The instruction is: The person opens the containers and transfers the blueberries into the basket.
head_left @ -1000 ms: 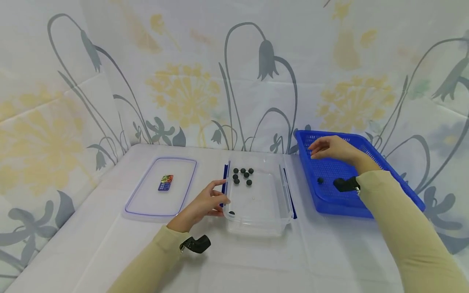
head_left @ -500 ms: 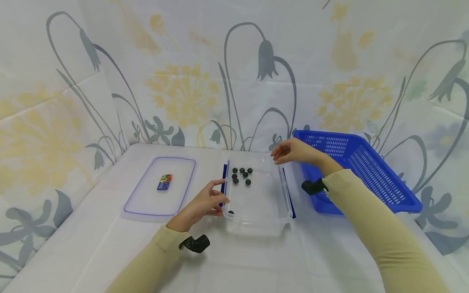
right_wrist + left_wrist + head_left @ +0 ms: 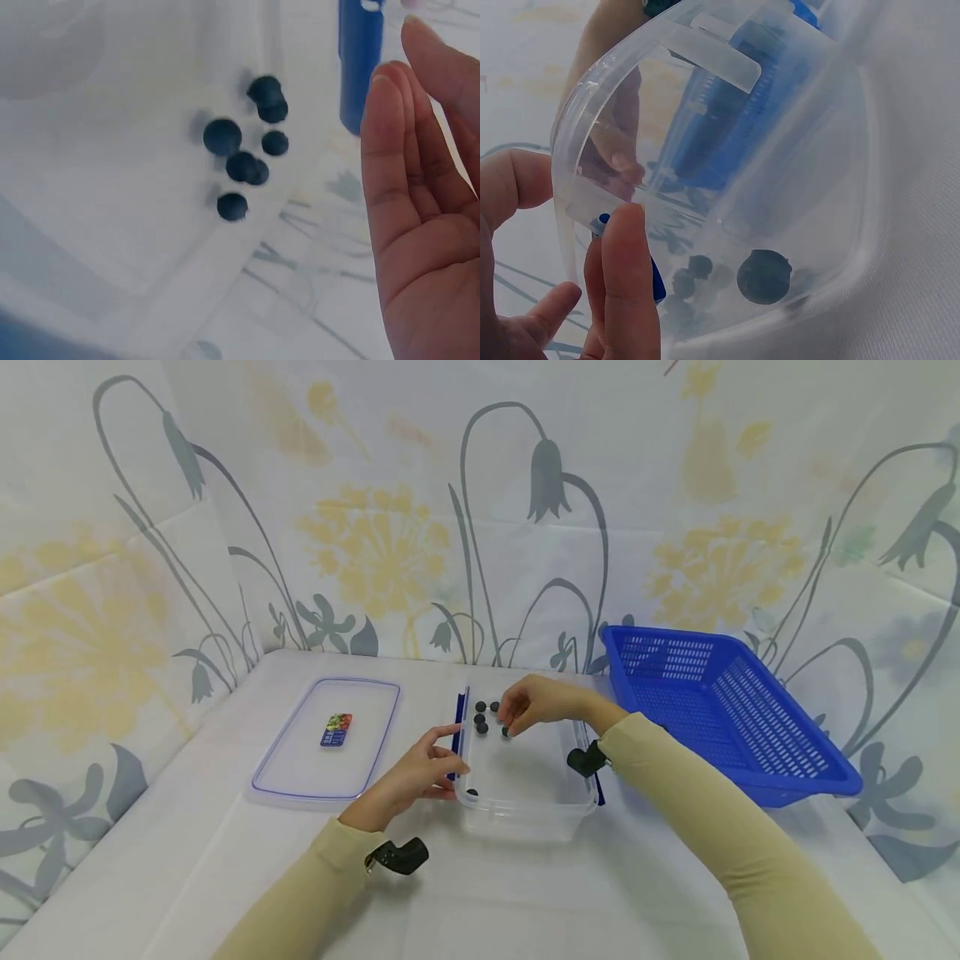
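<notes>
A clear plastic food container with blue side clips stands in the middle. Several blueberries lie in its far left part. One more blueberry sits alone in the near left corner. My left hand grips the container's left wall, its fingertips around the rim and the clip. Over the cluster of berries hovers my right hand, covering part of it in the head view. In the right wrist view, that hand's fingers lie fairly straight, with the thumb apart and nothing visible between them.
A clear lid with a blue seal and a printed label lies flat at the left. At the right stands a blue slotted basket. My right sleeve crosses its near left corner and hides part of it. Patterned cloth hangs behind the table.
My right hand has moved left and down, from above the blue basket to over the berries in the container. My left hand has kept its place on the container wall.
</notes>
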Demonstrator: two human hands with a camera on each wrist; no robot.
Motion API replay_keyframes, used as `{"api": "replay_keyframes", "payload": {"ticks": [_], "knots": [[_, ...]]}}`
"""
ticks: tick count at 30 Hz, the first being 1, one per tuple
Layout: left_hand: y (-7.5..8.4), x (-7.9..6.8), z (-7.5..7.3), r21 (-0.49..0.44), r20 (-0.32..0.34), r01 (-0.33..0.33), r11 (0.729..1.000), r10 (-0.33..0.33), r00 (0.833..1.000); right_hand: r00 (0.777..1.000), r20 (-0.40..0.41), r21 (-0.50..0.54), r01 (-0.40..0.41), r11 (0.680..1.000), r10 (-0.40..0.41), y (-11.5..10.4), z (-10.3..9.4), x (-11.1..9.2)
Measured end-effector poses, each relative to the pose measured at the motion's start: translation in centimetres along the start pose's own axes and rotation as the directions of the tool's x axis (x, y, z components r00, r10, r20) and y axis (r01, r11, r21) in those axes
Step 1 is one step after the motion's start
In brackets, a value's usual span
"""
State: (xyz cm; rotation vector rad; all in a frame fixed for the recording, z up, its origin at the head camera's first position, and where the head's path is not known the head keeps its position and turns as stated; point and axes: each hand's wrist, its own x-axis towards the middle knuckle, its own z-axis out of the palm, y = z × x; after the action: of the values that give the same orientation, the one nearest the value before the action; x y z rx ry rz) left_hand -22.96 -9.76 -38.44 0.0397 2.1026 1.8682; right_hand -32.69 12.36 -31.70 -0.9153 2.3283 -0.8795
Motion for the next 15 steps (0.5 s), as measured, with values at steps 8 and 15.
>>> {"api": "replay_keyframes", "payload": {"ticks": [8,15], "knots": [[0.0,0.1,-0.1,0.003,0.005,-0.006,1.000,0.006,1.000,0.986,0.167,-0.021,0.008,1.000,-0.005,0.2,3.0,2.5],[-0.1,0.0,-0.2,-0.011,0.003,-0.002,1.000,0.002,1.000,0.951,0.309,-0.053,0.020,0.998,-0.002,0.5,5.3,3.6]]}}
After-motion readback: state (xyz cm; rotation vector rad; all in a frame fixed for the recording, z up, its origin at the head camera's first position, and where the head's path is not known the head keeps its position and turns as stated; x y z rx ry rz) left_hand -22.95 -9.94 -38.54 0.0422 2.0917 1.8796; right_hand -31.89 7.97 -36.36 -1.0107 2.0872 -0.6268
